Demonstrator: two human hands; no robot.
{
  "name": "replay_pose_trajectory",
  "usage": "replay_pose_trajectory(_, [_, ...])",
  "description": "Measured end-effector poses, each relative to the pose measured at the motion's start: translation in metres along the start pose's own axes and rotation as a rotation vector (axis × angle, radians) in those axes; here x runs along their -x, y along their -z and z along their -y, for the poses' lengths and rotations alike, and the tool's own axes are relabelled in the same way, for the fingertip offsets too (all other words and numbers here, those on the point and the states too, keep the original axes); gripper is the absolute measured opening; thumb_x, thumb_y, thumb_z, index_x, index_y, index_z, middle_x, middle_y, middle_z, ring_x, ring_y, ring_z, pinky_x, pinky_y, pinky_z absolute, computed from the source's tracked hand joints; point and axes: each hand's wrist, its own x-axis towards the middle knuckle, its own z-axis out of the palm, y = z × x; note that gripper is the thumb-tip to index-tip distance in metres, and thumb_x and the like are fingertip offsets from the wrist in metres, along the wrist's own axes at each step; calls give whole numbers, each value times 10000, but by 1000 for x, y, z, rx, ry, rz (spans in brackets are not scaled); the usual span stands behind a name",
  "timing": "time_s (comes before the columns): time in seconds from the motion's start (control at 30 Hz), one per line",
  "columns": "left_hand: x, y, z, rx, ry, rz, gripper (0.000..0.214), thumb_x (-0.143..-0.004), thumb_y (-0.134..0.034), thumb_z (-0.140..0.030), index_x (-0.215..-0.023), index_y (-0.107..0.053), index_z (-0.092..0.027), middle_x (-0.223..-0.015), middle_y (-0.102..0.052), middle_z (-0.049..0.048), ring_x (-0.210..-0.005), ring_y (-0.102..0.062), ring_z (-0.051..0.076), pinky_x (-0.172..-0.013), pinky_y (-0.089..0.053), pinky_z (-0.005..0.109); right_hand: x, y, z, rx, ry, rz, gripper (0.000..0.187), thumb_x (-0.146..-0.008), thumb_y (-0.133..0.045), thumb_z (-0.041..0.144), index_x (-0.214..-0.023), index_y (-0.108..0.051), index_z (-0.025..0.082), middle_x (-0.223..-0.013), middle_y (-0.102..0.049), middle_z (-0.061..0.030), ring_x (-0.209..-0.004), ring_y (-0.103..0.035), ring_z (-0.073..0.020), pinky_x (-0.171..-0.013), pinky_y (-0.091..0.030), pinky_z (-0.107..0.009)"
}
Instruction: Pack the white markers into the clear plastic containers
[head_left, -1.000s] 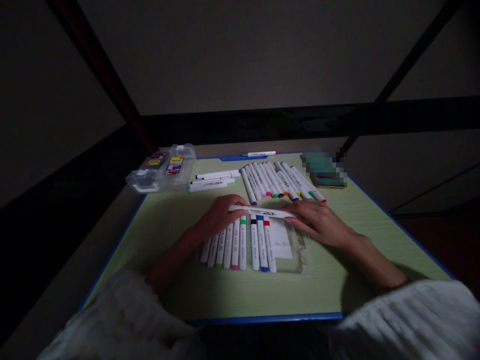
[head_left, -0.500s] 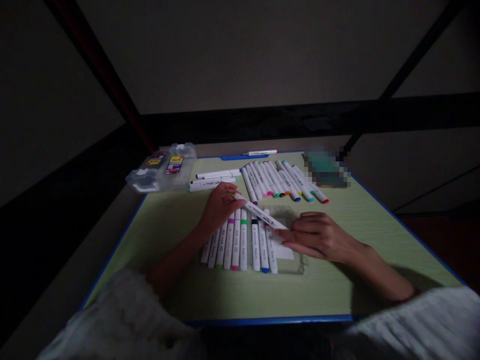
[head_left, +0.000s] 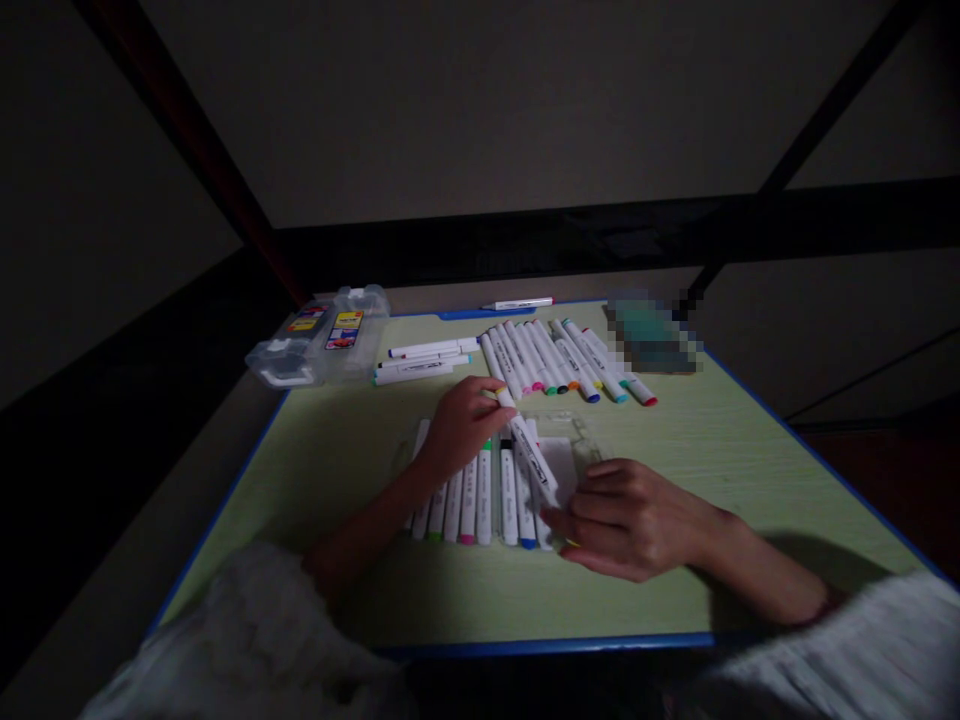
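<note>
My left hand (head_left: 463, 422) and my right hand (head_left: 628, 518) hold one white marker (head_left: 529, 446) by its two ends, slanted over a row of several white markers (head_left: 480, 490) with coloured caps. That row lies in a clear flat tray (head_left: 581, 445) on the pale green table (head_left: 705, 450). My left fingers pinch the far end with the yellow cap, and my right fingers pinch the near end. Both hands are closed on it.
A second row of several markers (head_left: 566, 362) lies further back, with three more (head_left: 424, 362) to its left and one (head_left: 517, 303) at the far edge. A clear plastic case (head_left: 319, 335) sits at the back left corner. A blurred green object (head_left: 649, 335) lies back right.
The held marker has swung from crosswise to nearly in line with the row. My right hand came towards me and my left hand shifted right.
</note>
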Motion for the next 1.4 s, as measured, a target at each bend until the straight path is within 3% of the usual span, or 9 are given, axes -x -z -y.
replay_pose_trajectory(0.13, [1, -13, 0, 24, -71, 27, 230, -688, -607, -113, -917, -596, -126, -990, -589, 67, -735, -619, 104, -646, -529, 212, 0, -2, 3, -3, 33, -29, 242, -880, -445, 292, -876, -609, 114, -526, -542, 24, -447, -461, -105, -445, -317, -283])
replay_pose_trajectory(0.23, [3, -20, 2, 26, -110, 102, 297, -699, -599, -96, -994, -598, -127, -1054, -555, 84, -763, -597, 97, -678, -530, 216, -1, -5, 5, -29, 24, -22, 293, -893, -414, 325, -796, -618, 137, -505, -532, 24, -421, -439, -107, -427, -291, -288])
replay_pose_trajectory(0.43, [7, -22, 10, -160, -197, 161, 386, -714, -613, -101, -1093, -560, -150, -1095, -581, 96, -906, -564, 164, -813, -496, 320, -1, -8, 7, -43, 14, -19, 357, -902, -388, 353, -690, -603, 163, -483, -531, 22, -405, -425, -105, -437, -296, -289])
replay_pose_trajectory(0.67, [6, -20, 11, -284, -358, 239, 261, -795, -524, -80, -1030, -606, -160, -1081, -619, 94, -1048, -534, 201, -955, -396, 406, -1, -7, 7, -46, 1, 9, 372, -908, -371, 367, -681, -591, 171, -453, -501, 27, -394, -391, -103, -438, -270, -298])
replay_pose_trajectory(0.83, [6, -19, 15, -329, -380, 255, 323, -842, -409, -62, -1073, -603, -178, -1148, -595, 84, -1095, -514, 188, -971, -391, 422, 0, -9, 7, -44, -17, 19, 382, -913, -349, 369, -689, -590, 174, -446, -491, 26, -399, -384, -110, -457, -266, -309])
replay_pose_trajectory(1.4, [7, -23, 18, -390, -404, 284, 400, -820, -393, -19, -1122, -592, -189, -1187, -566, 79, -1109, -494, 194, -959, -403, 420, -1, -8, 8, -117, -60, 109, 375, -903, -363, 383, -656, -550, 171, -453, -493, 25, -399, -384, -99, -471, -230, -297])
